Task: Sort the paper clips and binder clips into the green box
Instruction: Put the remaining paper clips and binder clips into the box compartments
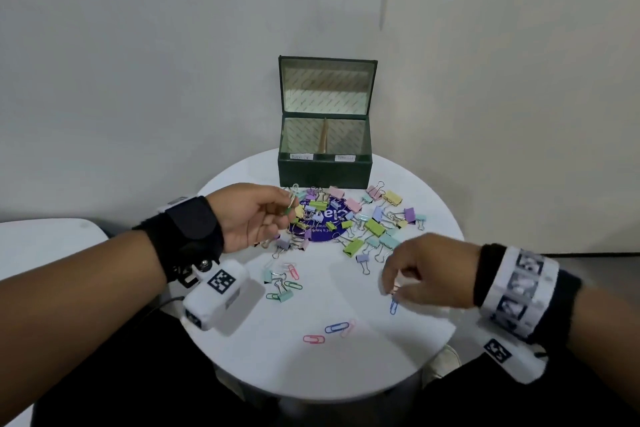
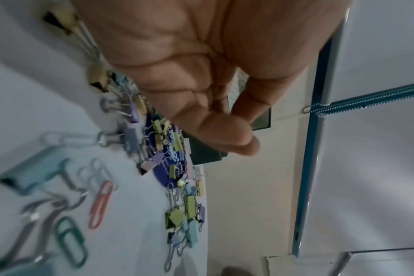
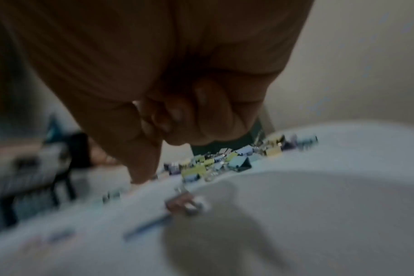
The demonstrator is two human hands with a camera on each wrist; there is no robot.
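The green box (image 1: 325,172) stands open at the back of the round table, with two labelled compartments. In front of it lies a pile of pastel binder clips (image 1: 353,222) mixed with paper clips. My left hand (image 1: 287,208) hovers at the pile's left edge and pinches a few paper clips (image 1: 292,199), one of them green. The left wrist view shows only the palm and fingers (image 2: 225,134). My right hand (image 1: 394,282) hangs over a blue paper clip (image 1: 393,305) that lies on the table (image 3: 149,226). Its fingers (image 3: 201,104) are curled, and motion blur hides any contents.
A small binder clip (image 3: 184,203) lies under my right hand. Loose blue (image 1: 336,328) and pink (image 1: 314,339) paper clips sit near the front. A small cluster of clips (image 1: 282,282) lies by my left wrist. A purple disc (image 1: 322,236) is under the pile, and a second white table (image 1: 45,243) stands at left.
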